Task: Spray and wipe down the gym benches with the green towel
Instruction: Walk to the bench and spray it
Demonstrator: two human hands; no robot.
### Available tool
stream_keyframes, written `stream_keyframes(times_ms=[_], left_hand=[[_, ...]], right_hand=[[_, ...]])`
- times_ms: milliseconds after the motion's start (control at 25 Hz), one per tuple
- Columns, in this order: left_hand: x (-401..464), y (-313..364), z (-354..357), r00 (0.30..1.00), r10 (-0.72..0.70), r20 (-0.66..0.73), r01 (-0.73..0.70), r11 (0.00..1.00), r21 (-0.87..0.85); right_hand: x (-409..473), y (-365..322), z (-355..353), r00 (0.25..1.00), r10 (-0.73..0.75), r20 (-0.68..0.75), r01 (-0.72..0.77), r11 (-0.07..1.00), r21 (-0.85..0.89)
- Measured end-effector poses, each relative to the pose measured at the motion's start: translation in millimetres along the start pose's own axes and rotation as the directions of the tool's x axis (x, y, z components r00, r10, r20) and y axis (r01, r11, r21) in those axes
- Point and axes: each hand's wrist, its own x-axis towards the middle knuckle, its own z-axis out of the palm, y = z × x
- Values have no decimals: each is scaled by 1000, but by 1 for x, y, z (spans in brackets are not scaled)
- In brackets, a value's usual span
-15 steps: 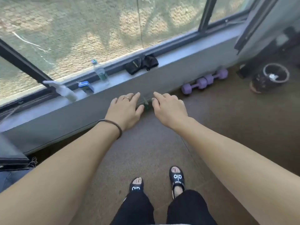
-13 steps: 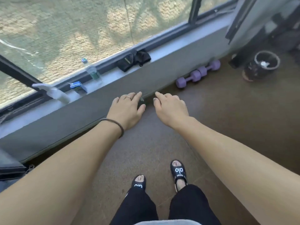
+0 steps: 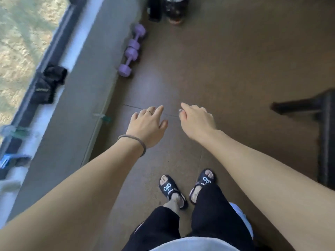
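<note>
- Now both arms reach forward over the brown floor (image 3: 226, 69), and neither hand holds anything.
- The left hand (image 3: 146, 124) is palm down with its fingers loosely spread; a thin ring sits on one finger and a dark band (image 3: 134, 140) circles the wrist.
- The right hand (image 3: 196, 117) is beside it but apart, fingers relaxed and slightly bent, the forefinger pointing ahead.
- A green towel cannot be made out anywhere; a small green object (image 3: 107, 119) lies at the foot of the low grey wall (image 3: 81, 98), too blurred to name.
- On the sill (image 3: 76, 46) under the window (image 3: 21, 37) lie a black bundle (image 3: 49, 84), a blurred bottle (image 3: 12, 132) and something blue (image 3: 10, 161).
- Two purple dumbbells (image 3: 132, 49) lie end to end on the floor against the wall.
- A dark bench edge (image 3: 324, 124) enters from the right, well apart from the hands.
- Below, feet in black sandals (image 3: 169, 187) stand on the floor.
</note>
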Motion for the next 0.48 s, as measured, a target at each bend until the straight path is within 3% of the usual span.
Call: stream_keyframes(times_ms=[240,480], left_hand=[[47,164,18,934,337,123,-353,923,152],[70,319,60,781,579,232,-622,753,215]], right_hand=[[-47,165,-24,937,331,-110,-299,924,237],[-106,311,-37,772,619,-144,-508,737,445]])
